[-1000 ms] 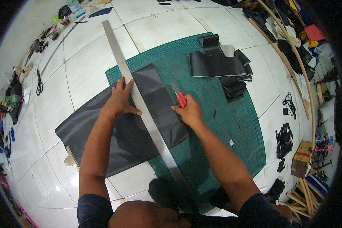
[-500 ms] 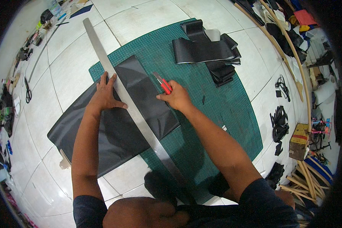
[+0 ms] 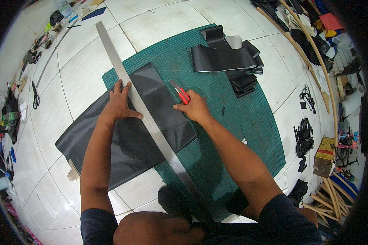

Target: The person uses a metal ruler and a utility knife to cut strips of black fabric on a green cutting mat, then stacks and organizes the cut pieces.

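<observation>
A long metal ruler (image 3: 151, 130) lies slantwise across a sheet of black fabric (image 3: 131, 147). The fabric lies partly over a green cutting mat (image 3: 249, 118) and partly over the floor. With fingers spread, my left hand (image 3: 120, 104) rests on the fabric and along the ruler's left edge, its fingertips and thumb touching the metal. My right hand (image 3: 195, 107) is closed round a red utility knife (image 3: 183, 96), whose blade points up and to the left. The knife is just right of the fabric's edge, apart from the ruler.
Folded black strips (image 3: 221, 59) lie on the mat's far right part. Scissors (image 3: 35, 96) are on the white tiled floor (image 3: 86, 77) at left. Black straps (image 3: 304, 136), a box (image 3: 325, 157) and wooden rods (image 3: 331, 200) line the right side.
The whole view has shifted slightly, so everything appears a little further right and lower. Both hands, the ruler and the fabric keep nearly the same places relative to one another.
</observation>
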`<state>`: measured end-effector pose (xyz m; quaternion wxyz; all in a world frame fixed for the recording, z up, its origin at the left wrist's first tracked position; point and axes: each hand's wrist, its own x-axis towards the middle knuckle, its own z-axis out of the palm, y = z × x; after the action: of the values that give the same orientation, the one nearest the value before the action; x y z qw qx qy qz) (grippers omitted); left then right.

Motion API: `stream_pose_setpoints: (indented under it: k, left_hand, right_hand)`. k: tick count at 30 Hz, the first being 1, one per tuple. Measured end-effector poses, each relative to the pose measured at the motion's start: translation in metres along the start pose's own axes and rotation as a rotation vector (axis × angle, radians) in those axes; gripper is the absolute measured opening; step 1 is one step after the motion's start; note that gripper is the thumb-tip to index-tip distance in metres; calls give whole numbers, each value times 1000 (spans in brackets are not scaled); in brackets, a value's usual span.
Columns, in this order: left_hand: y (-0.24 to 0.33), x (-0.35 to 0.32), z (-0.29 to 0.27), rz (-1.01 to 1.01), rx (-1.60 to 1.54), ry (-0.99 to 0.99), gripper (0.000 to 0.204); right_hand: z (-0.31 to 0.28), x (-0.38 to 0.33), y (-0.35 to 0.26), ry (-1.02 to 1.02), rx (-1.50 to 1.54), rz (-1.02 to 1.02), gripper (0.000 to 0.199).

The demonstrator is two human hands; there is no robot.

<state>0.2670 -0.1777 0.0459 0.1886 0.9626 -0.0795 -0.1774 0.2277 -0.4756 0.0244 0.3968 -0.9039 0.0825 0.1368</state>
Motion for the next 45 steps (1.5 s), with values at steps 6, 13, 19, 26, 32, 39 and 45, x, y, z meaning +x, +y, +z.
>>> stream_pose_setpoints:
  k: [6,13,19,26,32,39,45]
  left_hand:
    - [1,-2,-2,2,48,-20,145]
    - [5,-2,-1,15,48,8,144]
    - [1,-3,0,-6,27,1,142]
    - [-2,5,6,75,136,28,144]
    - [13,-2,2,46,377,73,143]
    - [-10,-7,12,4,382,24,146]
    - [35,-7,-4,-56,481,-137,146]
  right_hand:
    - [0,1,1,-4,-16,-1,46]
    - [0,2,4,9,-20,-38,49]
    - [-4,-1,-4,-15,-47,-14,50]
    - [-11,-1,32,25,91,-67,54]
    - [-74,-52,82,253,-47,54,52]
    - [-26,-69,-13,-74,299,17,41]
    - [38,-30,-76,-99,-180,-153,43]
